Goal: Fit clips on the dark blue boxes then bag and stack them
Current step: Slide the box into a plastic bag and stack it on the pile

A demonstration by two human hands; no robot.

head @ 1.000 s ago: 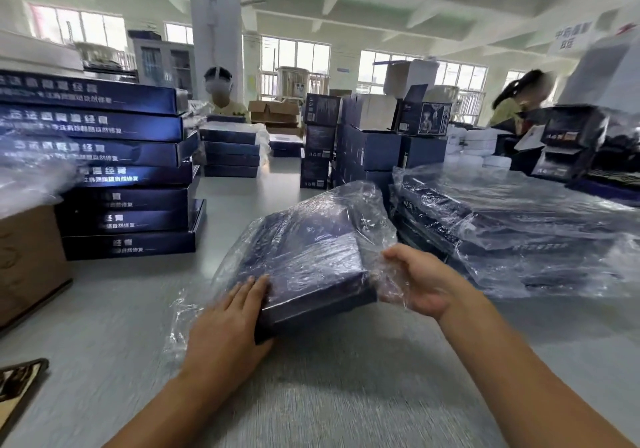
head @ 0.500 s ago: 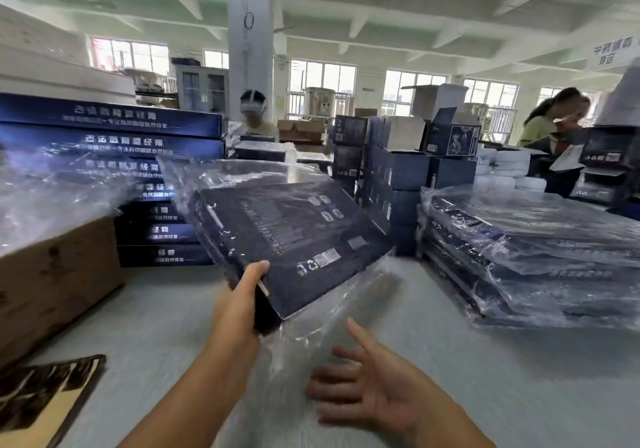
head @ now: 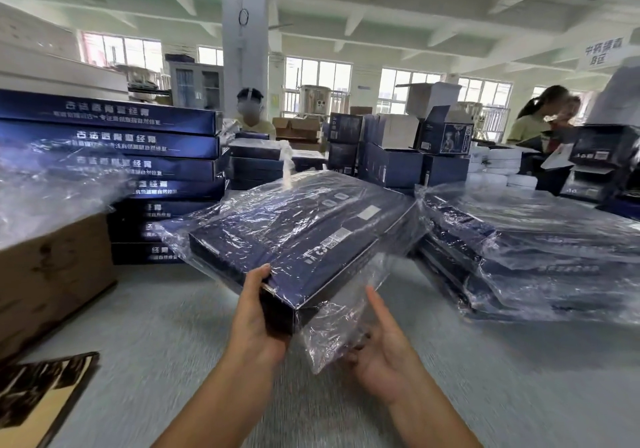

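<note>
The left hand hides the dark blue box's near corner; box lettering is perhaps too blurred to read.

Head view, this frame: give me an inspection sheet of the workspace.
Surface: grey table, motion-blurred.
Job's things: bagged dark blue box held tilted above the table; stack of bagged boxes at right; stack of unbagged boxes at left.
Clutter: brown carton with loose plastic on top; printed card at the near left corner.
Hands: left hand grips the box's near corner; right hand open, palm up, under the bag's loose end.
Cables: nothing seen.
Surroundings: two other people, more boxes, a pillar, windows.
</note>
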